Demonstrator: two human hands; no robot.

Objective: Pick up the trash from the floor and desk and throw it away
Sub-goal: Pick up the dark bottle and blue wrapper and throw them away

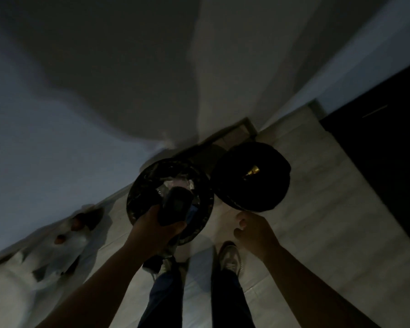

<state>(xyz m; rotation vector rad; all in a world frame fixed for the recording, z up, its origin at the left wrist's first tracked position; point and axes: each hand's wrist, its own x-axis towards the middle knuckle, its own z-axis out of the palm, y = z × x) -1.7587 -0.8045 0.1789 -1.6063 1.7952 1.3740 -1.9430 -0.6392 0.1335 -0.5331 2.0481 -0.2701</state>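
Two round bins on the floor (pixel 317 197) by the wall corner, rims just beside each other. One dark oblong item (pixel 175 204) gripped in the left hand (pixel 152 223), fingers wrapped round it, held above the left bin (pixel 137 185); too dim to name it. Right hand (pixel 256 230) holding nothing, fingers loosely curled, near the right bin (pixel 251 192) and its near edge. Two sneakers (pixel 230 256) below. Open tile to the right, one white bag (pixel 57 252) slumped at left.

bin liner (pixel 137 188): glossy crinkled black plastic | second bin (pixel 234 188): matt black | floor (pixel 317 197): pale matt tiles | held item (pixel 175 205): dark, smooth, faint sheen
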